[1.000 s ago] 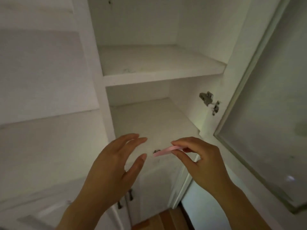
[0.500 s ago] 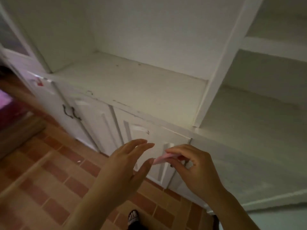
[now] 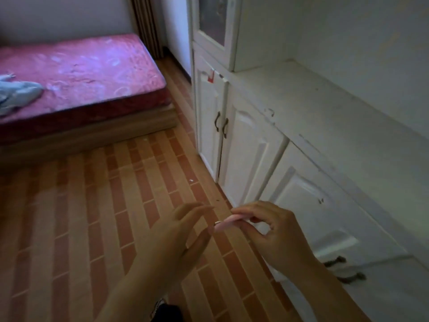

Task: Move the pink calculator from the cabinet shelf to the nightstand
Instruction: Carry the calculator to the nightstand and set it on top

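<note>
The pink calculator (image 3: 226,223) is a thin flat slab seen edge-on, pinched between the thumb and fingers of my right hand (image 3: 276,238) in front of the white cabinet (image 3: 250,147). My left hand (image 3: 183,238) hovers just left of it, fingers spread and holding nothing, its fingertips close to the calculator's free end. Both hands are over the floor, well below the cabinet's counter shelf (image 3: 313,108). No nightstand is in view.
A bed with a pink mattress (image 3: 81,73) and a grey garment (image 3: 16,94) stands at the far left. Striped brick-pattern floor (image 3: 92,217) fills the middle. Closed white cabinet doors with dark handles (image 3: 221,125) line the right side.
The view has swung left from the cabinet shelves to the room and bed. My right hand has kept hold of the calculator and carried it away from the shelf; my left hand stays beside it.
</note>
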The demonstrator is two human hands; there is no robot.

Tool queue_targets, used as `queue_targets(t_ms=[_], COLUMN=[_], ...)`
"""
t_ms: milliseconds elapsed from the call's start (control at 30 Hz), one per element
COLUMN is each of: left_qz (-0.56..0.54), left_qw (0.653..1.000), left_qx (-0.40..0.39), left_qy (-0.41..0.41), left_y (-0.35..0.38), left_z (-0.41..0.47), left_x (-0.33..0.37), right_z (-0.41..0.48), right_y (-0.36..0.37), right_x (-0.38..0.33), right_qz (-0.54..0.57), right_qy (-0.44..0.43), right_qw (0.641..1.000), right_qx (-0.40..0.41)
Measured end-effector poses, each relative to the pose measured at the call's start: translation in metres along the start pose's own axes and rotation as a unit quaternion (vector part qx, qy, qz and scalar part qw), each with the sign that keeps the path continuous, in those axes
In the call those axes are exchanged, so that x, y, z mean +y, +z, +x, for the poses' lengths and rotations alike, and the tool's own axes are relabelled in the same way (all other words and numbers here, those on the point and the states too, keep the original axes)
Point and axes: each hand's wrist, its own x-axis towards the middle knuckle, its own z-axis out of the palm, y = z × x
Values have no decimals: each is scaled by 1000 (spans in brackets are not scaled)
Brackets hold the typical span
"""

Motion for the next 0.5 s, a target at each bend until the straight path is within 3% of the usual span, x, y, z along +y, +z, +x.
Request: queue_targets(t_ms=[500], left_qz=[62], left_qw=[968], left_qx=[146], left_qy=[-196], left_y=[-166], left_z=[-40], left_x=[-240], right_z=[220], right_y=[228], right_x=[-134], right_qz=[79], right_qy=[-164], right_qw=[976], right_qx=[-116])
